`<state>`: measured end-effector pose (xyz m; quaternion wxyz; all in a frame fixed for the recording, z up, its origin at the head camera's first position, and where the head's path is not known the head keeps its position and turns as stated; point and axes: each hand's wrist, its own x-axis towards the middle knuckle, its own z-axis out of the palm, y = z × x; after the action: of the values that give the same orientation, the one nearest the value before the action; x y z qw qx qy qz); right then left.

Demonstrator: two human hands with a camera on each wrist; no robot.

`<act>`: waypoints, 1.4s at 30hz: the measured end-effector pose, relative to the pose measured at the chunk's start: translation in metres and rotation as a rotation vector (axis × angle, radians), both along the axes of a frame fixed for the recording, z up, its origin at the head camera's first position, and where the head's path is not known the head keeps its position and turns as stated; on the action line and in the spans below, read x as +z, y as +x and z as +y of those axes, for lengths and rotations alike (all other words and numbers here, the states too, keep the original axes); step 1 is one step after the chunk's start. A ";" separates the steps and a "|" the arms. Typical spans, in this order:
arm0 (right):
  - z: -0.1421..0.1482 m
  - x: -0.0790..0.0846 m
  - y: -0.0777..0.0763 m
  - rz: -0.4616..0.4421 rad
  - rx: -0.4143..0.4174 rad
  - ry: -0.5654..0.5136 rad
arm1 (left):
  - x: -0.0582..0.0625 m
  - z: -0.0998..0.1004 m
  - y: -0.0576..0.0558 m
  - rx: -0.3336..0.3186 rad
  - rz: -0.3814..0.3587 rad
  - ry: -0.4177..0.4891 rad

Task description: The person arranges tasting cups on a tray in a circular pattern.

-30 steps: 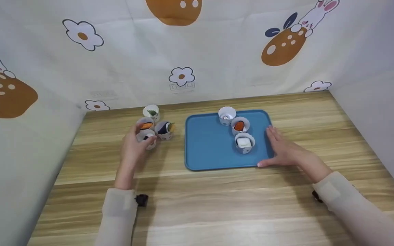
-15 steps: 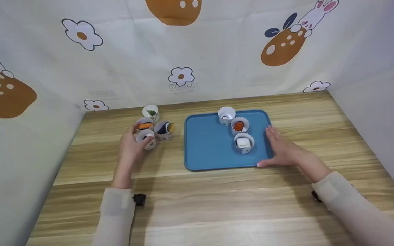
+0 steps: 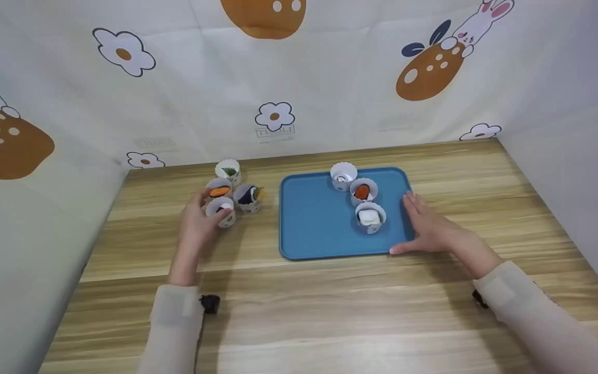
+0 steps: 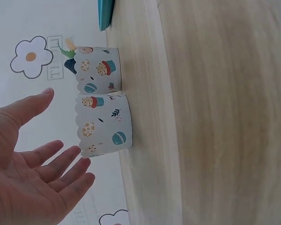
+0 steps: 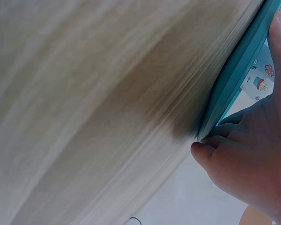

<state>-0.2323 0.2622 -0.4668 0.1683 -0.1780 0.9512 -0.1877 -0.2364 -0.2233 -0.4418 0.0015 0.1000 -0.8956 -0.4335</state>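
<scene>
My left hand [image 3: 195,223] hovers around the front paper baking cup [image 3: 220,203] of a cluster on the left. In the left wrist view, its fingers are loosely spread beside that cup's patterned wall and hold nothing. The cup's contents are mostly hidden by my thumb in the head view. Close behind stands a cup with an orange-topped piece [image 3: 220,191]. My right hand [image 3: 434,228] rests with extended fingers on the right rim of a blue tray [image 3: 314,223], the thumb at its front right corner.
On the tray's right half stand a cup with a white piece [image 3: 369,217], one with a red-orange piece [image 3: 362,192] and a pale cup [image 3: 343,175]. Left of the tray are a cup with a dark piece [image 3: 248,199] and one with green leaf [image 3: 229,171]. A printed curtain [image 3: 330,119] closes the back.
My left hand has shifted slightly left, and its thumb has drawn back a little across the front cup. The right hand and tray have stayed put.
</scene>
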 end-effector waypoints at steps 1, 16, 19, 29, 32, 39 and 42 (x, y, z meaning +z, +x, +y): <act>0.000 0.000 0.000 0.000 -0.002 0.002 | 0.000 0.000 0.000 -0.001 -0.005 -0.002; 0.000 0.001 0.000 -0.010 -0.007 -0.001 | -0.003 -0.002 0.001 0.012 -0.010 -0.010; 0.000 0.001 0.000 -0.010 -0.007 -0.006 | -0.004 -0.002 0.001 0.008 -0.001 0.010; 0.000 -0.001 -0.002 -0.018 -0.013 -0.006 | -0.008 -0.001 0.001 0.017 0.008 0.065; 0.000 -0.002 -0.002 -0.019 -0.016 -0.010 | -0.010 -0.001 0.001 0.020 0.008 0.039; 0.001 -0.001 0.000 -0.025 -0.020 -0.002 | -0.012 -0.001 0.001 0.025 -0.003 0.012; 0.000 0.000 0.000 -0.026 -0.021 -0.003 | -0.013 0.000 0.000 0.025 -0.003 0.018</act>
<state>-0.2321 0.2622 -0.4673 0.1785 -0.1658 0.9505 -0.1929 -0.2361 -0.2230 -0.4548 0.0047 0.1118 -0.8904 -0.4412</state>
